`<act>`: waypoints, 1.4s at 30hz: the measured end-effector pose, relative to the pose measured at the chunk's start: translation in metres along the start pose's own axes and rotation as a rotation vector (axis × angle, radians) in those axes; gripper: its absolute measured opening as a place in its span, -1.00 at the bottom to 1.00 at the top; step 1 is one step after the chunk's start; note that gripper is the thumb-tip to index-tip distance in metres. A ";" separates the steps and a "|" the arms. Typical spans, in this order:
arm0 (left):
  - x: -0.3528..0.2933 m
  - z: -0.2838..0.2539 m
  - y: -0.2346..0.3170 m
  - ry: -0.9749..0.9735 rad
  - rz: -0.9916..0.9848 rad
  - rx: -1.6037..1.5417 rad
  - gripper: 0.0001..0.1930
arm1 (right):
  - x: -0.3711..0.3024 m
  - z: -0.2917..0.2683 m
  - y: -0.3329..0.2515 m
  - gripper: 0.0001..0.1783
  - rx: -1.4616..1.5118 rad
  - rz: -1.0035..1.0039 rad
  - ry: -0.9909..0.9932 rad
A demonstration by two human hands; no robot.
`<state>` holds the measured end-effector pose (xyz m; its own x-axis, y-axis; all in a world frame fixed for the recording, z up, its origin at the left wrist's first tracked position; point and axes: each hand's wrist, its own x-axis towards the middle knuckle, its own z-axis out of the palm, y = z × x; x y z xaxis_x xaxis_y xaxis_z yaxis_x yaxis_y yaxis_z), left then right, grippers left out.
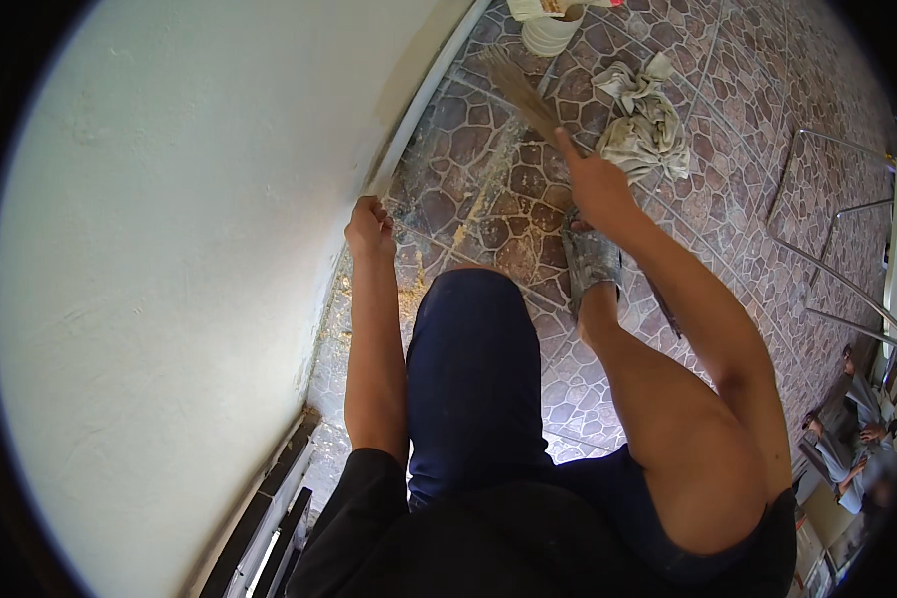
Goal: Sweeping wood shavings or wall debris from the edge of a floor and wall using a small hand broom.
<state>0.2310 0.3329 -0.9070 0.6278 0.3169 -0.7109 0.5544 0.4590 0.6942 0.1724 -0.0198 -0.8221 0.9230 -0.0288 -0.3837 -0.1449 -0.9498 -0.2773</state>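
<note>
My right hand (pixel 605 196) is closed round the handle end of a hand broom (pixel 524 94), its index finger stretched along it. The tan bristles fan out over the stone-patterned floor (pixel 513 184), toward the far wall edge. Close against the pale wall (pixel 189 199), my left hand (pixel 370 227) has its fingers curled by the baseboard; whatever they may hold is too small or hidden to make out. Yellowish crumbs and dust (pixel 409 299) lie scattered below that hand and in a streak across the floor.
A crumpled, dirty cloth (pixel 648 125) lies right of the broom, and a white bucket (pixel 552 34) stands beyond. My sandalled foot (pixel 594 261) is beside my right hand. Metal tube legs (pixel 837 264) stand at right, with a seated person (pixel 862 434) behind. Dark slats (pixel 269 488) line the lower left.
</note>
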 end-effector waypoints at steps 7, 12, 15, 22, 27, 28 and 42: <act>-0.033 -0.004 0.044 -0.115 -0.175 -0.133 -0.88 | -0.060 0.076 -0.107 -0.17 -0.001 -0.393 -0.203; -0.020 -0.013 0.058 -0.149 -0.259 -0.202 -0.92 | -0.087 0.024 -0.053 -0.14 0.011 -0.521 -0.261; -0.026 0.001 0.067 -0.161 -0.341 -0.215 -0.94 | -0.081 -0.016 -0.002 -0.07 -0.093 -0.241 -0.269; -0.014 -0.005 0.073 -0.209 -0.514 -0.311 -0.88 | -0.017 0.050 -0.054 -0.30 0.115 -0.190 -0.157; -0.020 -0.004 0.080 -0.162 -0.473 -0.274 -0.81 | -0.095 0.102 -0.106 -0.44 0.179 -0.524 -0.457; -0.024 -0.003 0.083 -0.142 -0.475 -0.274 -0.79 | -0.105 0.090 -0.097 -0.46 0.135 -0.653 -0.476; -0.025 -0.002 0.075 -0.120 -0.399 -0.300 -0.86 | -0.036 0.073 -0.117 -0.44 0.265 -0.284 -0.213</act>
<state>0.2555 0.3612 -0.8378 0.4671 -0.0208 -0.8840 0.5933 0.7486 0.2959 0.1305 0.1153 -0.8402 0.8491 0.3136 -0.4251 -0.0077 -0.7973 -0.6035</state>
